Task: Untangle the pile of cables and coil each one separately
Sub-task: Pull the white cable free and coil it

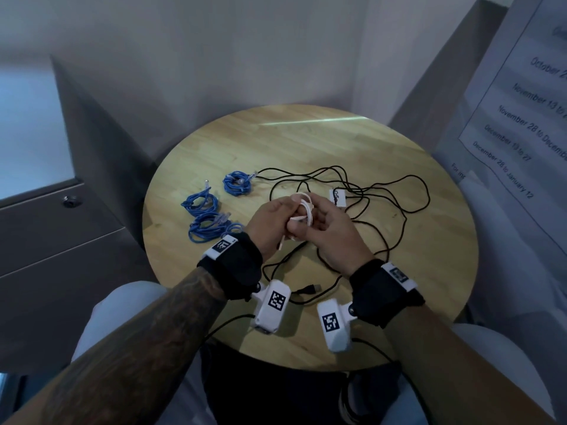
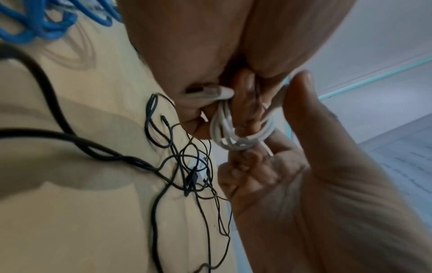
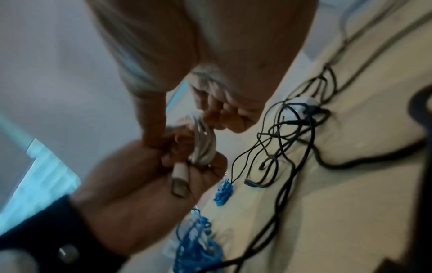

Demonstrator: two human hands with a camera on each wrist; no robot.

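Both hands meet above the middle of the round wooden table (image 1: 306, 142), working a white cable (image 1: 303, 210) wound into a small coil (image 2: 230, 129). My left hand (image 1: 270, 225) grips the coil, and the white USB plug (image 2: 205, 91) lies in its palm (image 3: 180, 177). My right hand (image 1: 325, 231) pinches the coil's loops from the other side (image 3: 210, 118). Loose black cables (image 1: 383, 207) sprawl tangled over the table's right half, crossing a small white adapter (image 1: 337, 197). Three coiled blue cables (image 1: 237, 184) lie on the left part.
A black USB plug (image 1: 310, 288) lies near the table's front edge between my wrists. Grey walls close in behind the table. A paper notice (image 1: 527, 96) hangs on the right. My knees are under the front edge.
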